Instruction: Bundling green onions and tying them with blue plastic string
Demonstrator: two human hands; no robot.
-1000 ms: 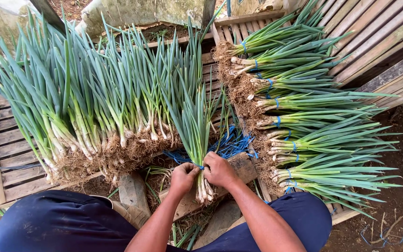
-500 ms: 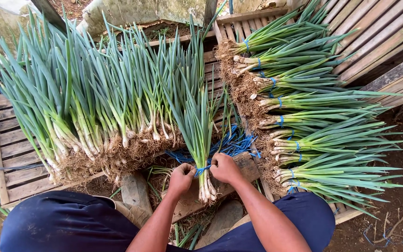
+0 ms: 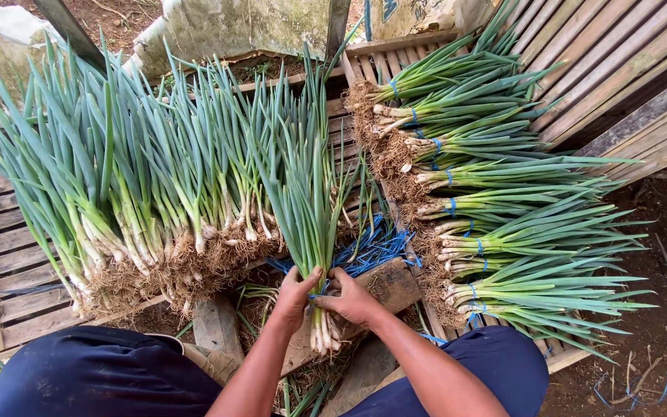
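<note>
Head view, both hands (image 3: 326,297) gripping scallion bunch (image 3: 308,201), apparently tied.

Loose onion pile (image 3: 140,208) on pallet (image 3: 9,262) left; tied bundles (image 3: 496,216) stacked right; held bunch (image 3: 310,201) between them.

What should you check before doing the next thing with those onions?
1. Both hands on the bunch: left hand and right hand wrap the green onion bunch: ok.
2. Blue string around the bunch: partly visible between the hands: cannot tell if knotted.
3. Roots even at the bottom: ok.
4. Spare blue strings close by: ok.
5. Room on the tied stack: cannot tell.
</note>
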